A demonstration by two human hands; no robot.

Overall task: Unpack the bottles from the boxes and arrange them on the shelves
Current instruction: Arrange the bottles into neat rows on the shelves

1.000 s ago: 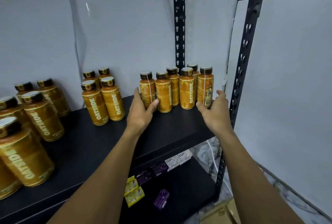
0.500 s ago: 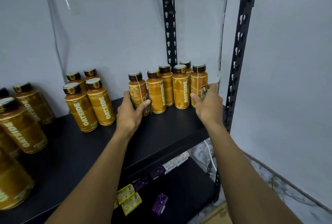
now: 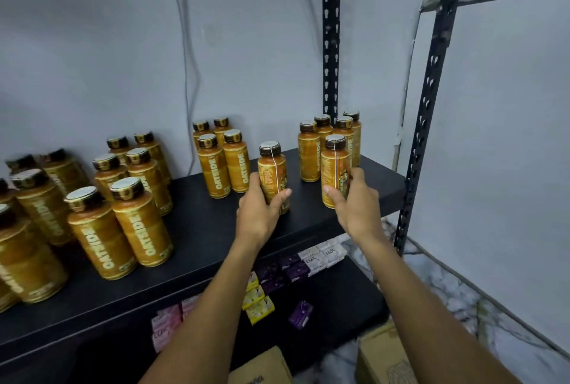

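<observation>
Gold Oatside bottles with dark caps stand in clusters on a black shelf (image 3: 200,229). My left hand (image 3: 259,211) grips one bottle (image 3: 271,167) upright near the shelf's middle right, apart from the others. Around a second bottle (image 3: 334,164) my right hand (image 3: 354,201) is curled, holding it upright in front of a back-corner group of several bottles (image 3: 311,152). Another group of several (image 3: 222,158) stands left of my left hand, and larger-looking clusters (image 3: 123,217) fill the shelf's left side.
Black slotted uprights (image 3: 425,112) frame the shelf's right end against grey walls. A lower shelf (image 3: 339,297) carries Lux soap boxes (image 3: 324,255) and small yellow and purple packets. Cardboard boxes (image 3: 382,356) sit on the marbled floor below.
Both hands closed round the two front bottles of the right-hand group and drew them forward, away from the rest. The camera view widened to the left.
</observation>
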